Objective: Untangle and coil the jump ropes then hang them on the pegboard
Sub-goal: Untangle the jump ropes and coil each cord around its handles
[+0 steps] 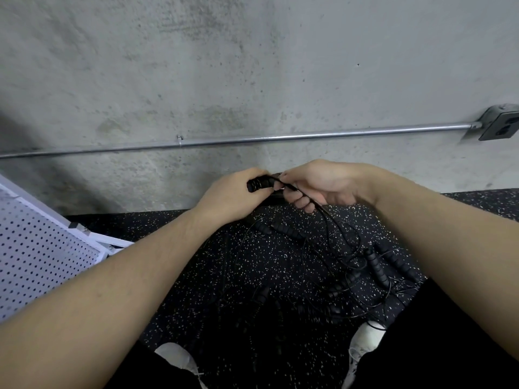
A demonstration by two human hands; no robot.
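While lying in a loose black tangle on the speckled rubber floor, sending one thin cord up toward the hands, with several ribbed handles scattered through the loops. Gripping a black ribbed handle with the left hand, fingers curled around it, end cap poking out toward the left. Pinching the cord just beside that handle with the right hand, fingers curled round it, the cord running down past the knuckles into the pile. Holding both hands close together, nearly touching, above the far edge of the floor by the concrete wall. Leaning a white pegboard at the left, well apart from the ropes, tilted against its frame. Running a metal conduit along the wall to an outlet box at the right. Showing two white shoes and dark trouser legs at the bottom edge, near the tangle.
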